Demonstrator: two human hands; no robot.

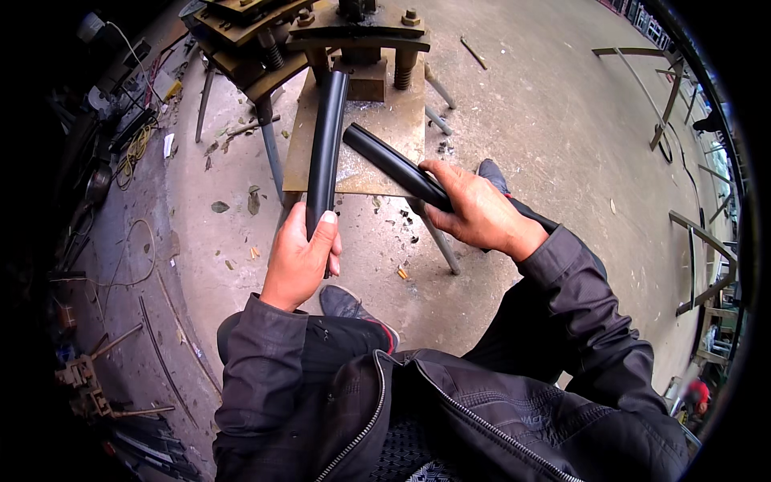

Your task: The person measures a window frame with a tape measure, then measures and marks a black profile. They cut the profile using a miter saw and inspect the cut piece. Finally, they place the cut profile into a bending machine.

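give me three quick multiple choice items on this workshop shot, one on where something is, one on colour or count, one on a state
1. Where does the far end of the tube in the left hand reach?
A. under the press head at the top of the plate
B. down on the floor
C. onto the person's lap

2. How many black tubes do the hands hold?
A. one
B. two
C. four

3. How is the right hand?
A. open and flat
B. closed around a tube
C. resting on the knee

Answers:
1 A, the left tube runs up to the press over the metal plate.
2 B, one tube in each hand.
3 B, its fingers wrap the right tube.
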